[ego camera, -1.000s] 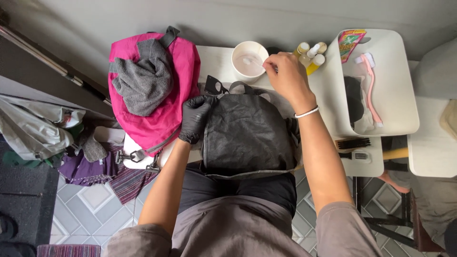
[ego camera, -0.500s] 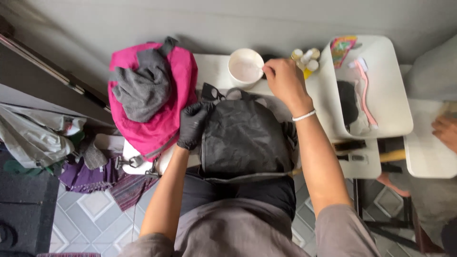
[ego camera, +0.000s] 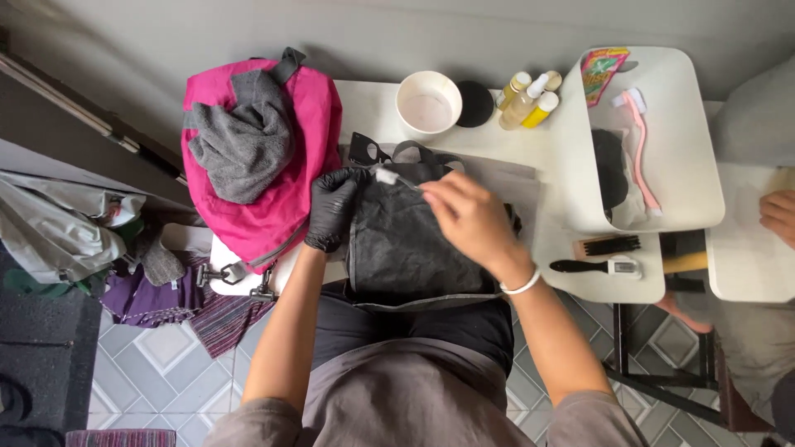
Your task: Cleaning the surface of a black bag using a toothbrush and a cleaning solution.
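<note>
A dark grey bag (ego camera: 414, 248) lies on the white table's near edge, in front of me. My left hand (ego camera: 333, 207), in a black glove, grips the bag's upper left corner. My right hand (ego camera: 468, 217) is bare with a white wristband and holds a small white-headed brush (ego camera: 389, 177), its tip touching the top of the bag next to the gloved fingers. A white bowl (ego camera: 428, 101) stands just beyond the bag.
A pink bag (ego camera: 286, 165) with a grey cloth (ego camera: 240, 141) on it lies left. Three small bottles (ego camera: 527, 98) and a black lid (ego camera: 474, 103) stand behind. A white tray (ego camera: 662, 149) holds a pink brush (ego camera: 639, 145); black brushes (ego camera: 604, 257) lie below. Another person's hand (ego camera: 778, 215) is at the right.
My right hand has come back from the white bowl to the top of the dark bag, bringing the small brush. The gloved left hand stays on the bag's corner.
</note>
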